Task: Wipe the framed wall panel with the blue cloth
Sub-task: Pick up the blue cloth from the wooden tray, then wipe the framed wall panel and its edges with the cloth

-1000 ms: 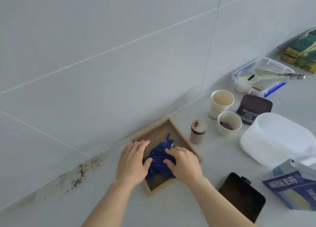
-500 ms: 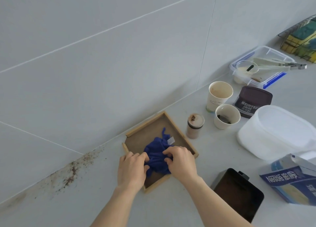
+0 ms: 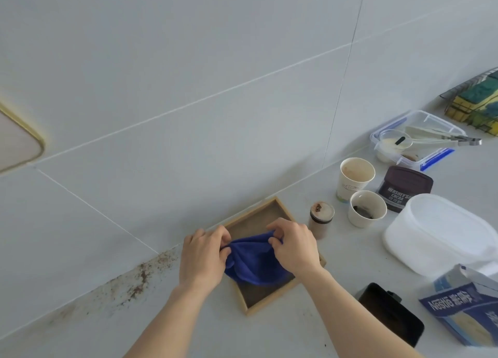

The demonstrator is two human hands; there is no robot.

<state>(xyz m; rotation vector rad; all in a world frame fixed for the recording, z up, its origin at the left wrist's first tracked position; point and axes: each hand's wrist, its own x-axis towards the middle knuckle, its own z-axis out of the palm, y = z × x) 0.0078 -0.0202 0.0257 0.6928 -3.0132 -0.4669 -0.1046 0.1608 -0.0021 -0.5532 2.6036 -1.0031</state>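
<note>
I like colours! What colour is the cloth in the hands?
Deep blue cloth, plain, with no pattern; seen in the head view.

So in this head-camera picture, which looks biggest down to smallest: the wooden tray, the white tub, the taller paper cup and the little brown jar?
1. wooden tray and white tub: look alike in size, with the tray partly hidden by hands and cloth.
2. taller paper cup
3. little brown jar
</note>
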